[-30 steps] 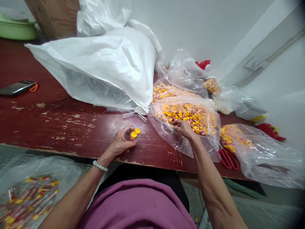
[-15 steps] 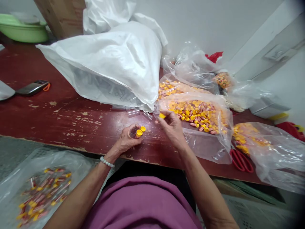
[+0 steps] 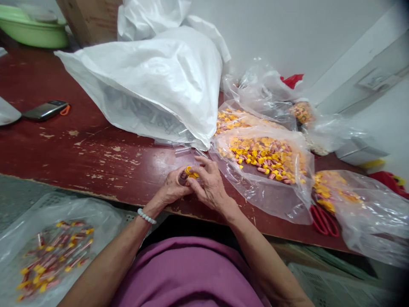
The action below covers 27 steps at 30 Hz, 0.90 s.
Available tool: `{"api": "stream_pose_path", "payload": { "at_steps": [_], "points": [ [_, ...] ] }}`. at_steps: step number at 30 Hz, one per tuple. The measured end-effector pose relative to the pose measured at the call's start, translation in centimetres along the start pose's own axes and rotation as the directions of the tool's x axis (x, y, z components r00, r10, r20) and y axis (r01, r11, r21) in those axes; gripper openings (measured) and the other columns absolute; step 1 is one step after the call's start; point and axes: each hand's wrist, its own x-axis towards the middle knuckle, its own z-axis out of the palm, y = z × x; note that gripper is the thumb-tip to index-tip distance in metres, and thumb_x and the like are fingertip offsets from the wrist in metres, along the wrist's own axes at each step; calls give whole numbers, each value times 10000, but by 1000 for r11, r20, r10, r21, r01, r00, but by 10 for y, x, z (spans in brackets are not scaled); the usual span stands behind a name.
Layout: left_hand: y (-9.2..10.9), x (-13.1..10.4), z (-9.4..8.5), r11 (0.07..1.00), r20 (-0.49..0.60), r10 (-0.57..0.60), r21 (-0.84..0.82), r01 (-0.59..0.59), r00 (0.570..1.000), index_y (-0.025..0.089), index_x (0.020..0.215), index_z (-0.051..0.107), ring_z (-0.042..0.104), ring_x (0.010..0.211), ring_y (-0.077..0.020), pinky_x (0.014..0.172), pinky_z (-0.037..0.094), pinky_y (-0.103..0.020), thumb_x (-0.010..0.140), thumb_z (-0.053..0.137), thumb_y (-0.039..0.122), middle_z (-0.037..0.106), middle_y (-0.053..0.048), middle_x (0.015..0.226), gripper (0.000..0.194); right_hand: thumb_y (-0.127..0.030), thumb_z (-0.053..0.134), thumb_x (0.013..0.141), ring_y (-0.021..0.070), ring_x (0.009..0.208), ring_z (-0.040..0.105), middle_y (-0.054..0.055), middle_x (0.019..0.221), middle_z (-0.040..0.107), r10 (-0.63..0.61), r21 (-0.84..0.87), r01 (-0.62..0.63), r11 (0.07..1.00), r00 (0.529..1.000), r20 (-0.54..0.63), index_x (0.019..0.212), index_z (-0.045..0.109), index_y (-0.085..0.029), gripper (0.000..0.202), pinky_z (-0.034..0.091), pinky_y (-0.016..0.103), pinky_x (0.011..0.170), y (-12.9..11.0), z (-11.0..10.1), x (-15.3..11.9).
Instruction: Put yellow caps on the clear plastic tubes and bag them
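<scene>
Wrapped round a few clear tubes (image 3: 183,178) with yellow caps, my left hand (image 3: 172,187) is above the table near its front edge. My right hand (image 3: 207,181) meets it from the right, thumb and fingers closed on a yellow cap (image 3: 193,174) at the tube tops. Just behind the hands lie loose clear tubes (image 3: 182,150), at the mouth of a white sack (image 3: 159,76) holding more tubes. To the right, an open plastic bag (image 3: 271,204) holds many yellow caps and pink-striped pieces.
Red-handled scissors (image 3: 324,221) and another bag of yellow caps (image 3: 358,213) are at the right. A dark device (image 3: 46,110) and a green basin (image 3: 38,34) are at the left. Below the table's left front, a lined basket (image 3: 105,217) holds capped tubes.
My right hand has moved left and down from beside the bag of caps to the tubes in my left hand, bringing a yellow cap. The view has shifted slightly.
</scene>
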Motion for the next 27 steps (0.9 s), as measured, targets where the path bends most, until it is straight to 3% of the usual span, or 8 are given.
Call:
{"api": "stream_pose_path", "payload": {
  "at_steps": [3, 6, 10, 16, 19, 23, 25, 27],
  "points": [
    [1, 0, -1, 1000, 7, 3, 19, -3, 1000, 131, 949, 584, 567, 738, -128, 664, 456, -212, 653, 671, 244, 630, -11, 854, 329, -337, 543, 863, 229, 1162, 454, 74, 1333, 459, -37, -41, 40, 998, 996, 81, 1051, 625, -238, 228, 384, 412, 982, -2, -2, 0],
    [3, 0, 1, 999, 1, -35, 40, 35, 999, 130, 895, 575, 548, 670, -109, 608, 442, -195, 645, 654, 210, 607, 7, 773, 274, -309, 506, 879, 212, 1140, 480, 82, 1294, 490, -12, -32, 11, 999, 1000, -26, 1013, 639, -229, 205, 403, 385, 956, 18, -17, 2],
    [5, 0, 4, 998, -3, -65, 13, 65, 998, 131, 864, 562, 540, 644, -97, 584, 432, -183, 615, 660, 183, 593, 13, 750, 273, -252, 442, 877, 206, 918, 556, 87, 931, 631, 289, -179, -348, 920, 913, -289, 922, 637, -180, 212, 430, 360, 833, 81, -48, 1],
    [7, 0, 5, 995, -2, -86, -50, 86, 996, 137, 863, 551, 542, 646, -96, 591, 434, -182, 607, 662, 187, 590, 11, 752, 283, -355, 547, 798, 213, 816, 571, 83, 842, 659, 507, -302, -508, 807, 858, -89, 823, 645, -165, 215, 404, 331, 765, 141, -57, -15],
    [9, 0, 4, 995, -3, -95, -32, 95, 995, 130, 856, 558, 533, 643, -96, 589, 427, -181, 599, 671, 193, 587, 9, 744, 288, -442, 536, 793, 203, 780, 573, 72, 844, 663, 556, -231, -574, 786, 819, -143, 861, 641, -166, 303, 405, 312, 715, 145, -52, -18],
    [12, -1, 3, 993, -3, -112, -35, 112, 994, 126, 853, 564, 522, 636, -94, 582, 421, -181, 594, 675, 190, 585, 8, 739, 289, -499, 601, 725, 166, 689, 546, 39, 795, 651, 643, 84, -661, 745, 680, -353, 904, 643, -152, 393, 413, 289, 657, 130, -56, -14],
    [12, -1, 4, 993, 3, -117, -30, 117, 993, 124, 851, 565, 517, 629, -92, 574, 417, -181, 591, 677, 189, 582, 9, 735, 291, -466, 605, 744, 147, 664, 530, 28, 798, 645, 614, 206, -582, 787, 707, -351, 925, 643, -157, 360, 417, 279, 638, 106, -56, -9],
    [11, -1, 4, 992, -1, -117, -37, 117, 993, 126, 844, 559, 514, 621, -91, 567, 415, -181, 594, 676, 196, 576, 12, 728, 285, -416, 605, 776, 135, 675, 533, 16, 823, 639, 510, 280, -444, 851, 825, -241, 935, 645, -180, 287, 429, 270, 644, 71, -50, -2]
  ]
}}
